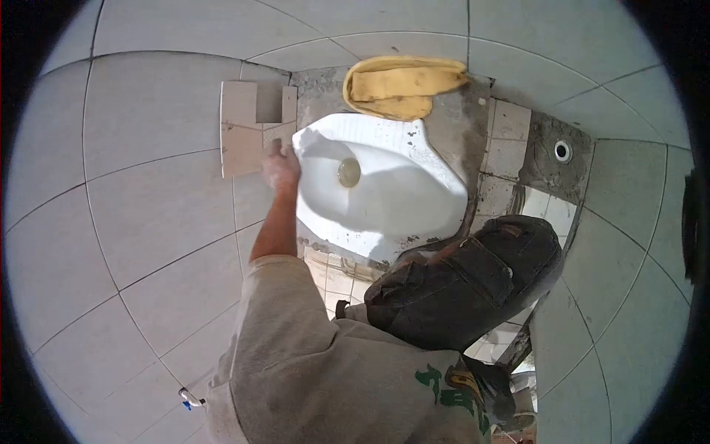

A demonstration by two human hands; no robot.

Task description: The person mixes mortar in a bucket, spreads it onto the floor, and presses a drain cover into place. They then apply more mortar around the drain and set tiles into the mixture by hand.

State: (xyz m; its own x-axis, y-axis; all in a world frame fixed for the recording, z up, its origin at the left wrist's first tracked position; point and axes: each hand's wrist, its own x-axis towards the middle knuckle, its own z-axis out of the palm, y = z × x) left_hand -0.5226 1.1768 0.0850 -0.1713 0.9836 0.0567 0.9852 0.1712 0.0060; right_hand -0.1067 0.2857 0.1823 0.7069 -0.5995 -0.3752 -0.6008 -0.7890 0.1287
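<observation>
Left hand [281, 166] rests on the left rim of the pan [384, 192], beside the cut tile [248, 133]; its grip cannot be made out. Yellow sponge [399, 89] lies beyond the pan.

The left hand [281, 167] rests at the edge of the pan [384, 189], right where a cut tile [248, 137] meets its rim. The pan is white, a floor-set squat bowl, smeared with grey mortar along its border, with the drain hole near its middle. The tile is pale beige, notched at one corner, lying flat just beside the pan.
</observation>
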